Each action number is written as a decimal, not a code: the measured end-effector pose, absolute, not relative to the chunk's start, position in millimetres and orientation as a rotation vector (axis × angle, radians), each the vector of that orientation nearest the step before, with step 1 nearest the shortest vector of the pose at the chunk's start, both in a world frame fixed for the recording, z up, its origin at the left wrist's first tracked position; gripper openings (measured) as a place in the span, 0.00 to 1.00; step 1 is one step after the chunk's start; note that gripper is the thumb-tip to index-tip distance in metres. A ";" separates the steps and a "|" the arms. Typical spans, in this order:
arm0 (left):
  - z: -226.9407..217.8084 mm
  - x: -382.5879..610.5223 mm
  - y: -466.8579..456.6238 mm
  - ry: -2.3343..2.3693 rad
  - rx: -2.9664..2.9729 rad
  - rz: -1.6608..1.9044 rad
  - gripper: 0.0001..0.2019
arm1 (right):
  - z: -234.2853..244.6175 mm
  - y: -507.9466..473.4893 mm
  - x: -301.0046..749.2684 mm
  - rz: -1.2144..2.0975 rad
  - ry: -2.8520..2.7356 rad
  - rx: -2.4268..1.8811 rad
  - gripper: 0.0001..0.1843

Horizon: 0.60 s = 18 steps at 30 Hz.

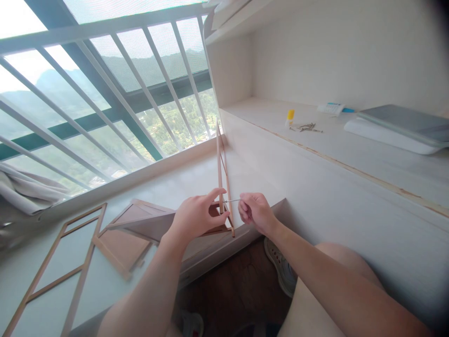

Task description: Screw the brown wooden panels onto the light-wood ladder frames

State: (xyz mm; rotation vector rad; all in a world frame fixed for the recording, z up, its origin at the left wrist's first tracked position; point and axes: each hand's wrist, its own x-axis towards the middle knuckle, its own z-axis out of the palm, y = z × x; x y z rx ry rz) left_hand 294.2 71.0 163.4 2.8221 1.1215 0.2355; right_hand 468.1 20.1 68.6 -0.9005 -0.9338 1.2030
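I have the slim wooden frame point(220, 173) close to the middle of my view, over the window ledge point(182, 180), its near end between the two hands. I'd judge it light and stiff along its bars, dry rather than slippery, yet easy to crack or rack out of square if twisted. I'd take hold of it on the bars beside the near corner, where two pieces seem to brace each other, and leave the thin middle spans alone.

Its long axis runs nearly from six to twelve: the far end points at twelve, towards the railing point(140, 79), and the near end at six, towards me. I see it almost edge-on.

My left hand point(194, 213), at seven, curls thumb and forefinger apart about the near end; I cannot tell whether its hidden fingers press the wood. My right hand point(257, 211), at five, has its fingers pinched on a thin metal rod point(232, 201), which points at nine, across the frame.
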 end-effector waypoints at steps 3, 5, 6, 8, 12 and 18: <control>163.2 294.3 70.9 1.125 2.829 0.231 0.23 | 69.8 20.6 469.1 1.390 -0.838 -0.816 0.23; 163.2 294.5 70.7 1.122 2.827 0.233 0.23 | 71.8 19.1 472.2 1.310 -0.921 -0.870 0.23; 163.3 294.6 70.6 1.122 2.825 0.235 0.23 | 73.1 17.8 474.3 1.232 -0.993 -0.919 0.23; 163.5 294.7 70.4 1.125 2.820 0.236 0.23 | 75.5 14.7 478.8 1.063 -1.143 -1.021 0.24; 164.0 294.7 70.4 1.124 2.814 0.224 0.23 | 77.7 9.3 484.4 0.904 -1.305 -1.112 0.25; 163.1 294.8 70.8 1.123 2.820 0.236 0.23 | 76.0 10.8 484.2 0.902 -1.310 -1.108 0.25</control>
